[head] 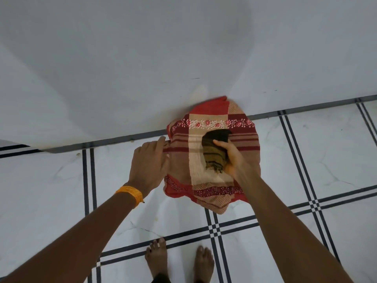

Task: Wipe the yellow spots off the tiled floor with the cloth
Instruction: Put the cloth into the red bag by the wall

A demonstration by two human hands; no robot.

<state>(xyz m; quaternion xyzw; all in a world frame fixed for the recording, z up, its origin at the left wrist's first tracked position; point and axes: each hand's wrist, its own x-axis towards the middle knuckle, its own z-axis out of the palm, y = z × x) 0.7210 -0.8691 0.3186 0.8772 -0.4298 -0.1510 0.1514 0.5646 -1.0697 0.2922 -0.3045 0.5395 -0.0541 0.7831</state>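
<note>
Head view | red cloth (212, 152) on floor (326, 150) against wall (122, 68), 12 o'clock of feet | left hand (150, 160) pinches its 9 o'clock edge | right hand (230, 158) grips dark rag (214, 152) | risk: bunched cloth skips faint yellow specks.

White wall (122, 58), black-lined white tiles (336, 150)

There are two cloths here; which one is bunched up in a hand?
The small olive-brown striped cloth, bunched in the right hand. The big red-and-beige patterned cloth lies spread on the floor; the left hand only touches its edge.
</note>
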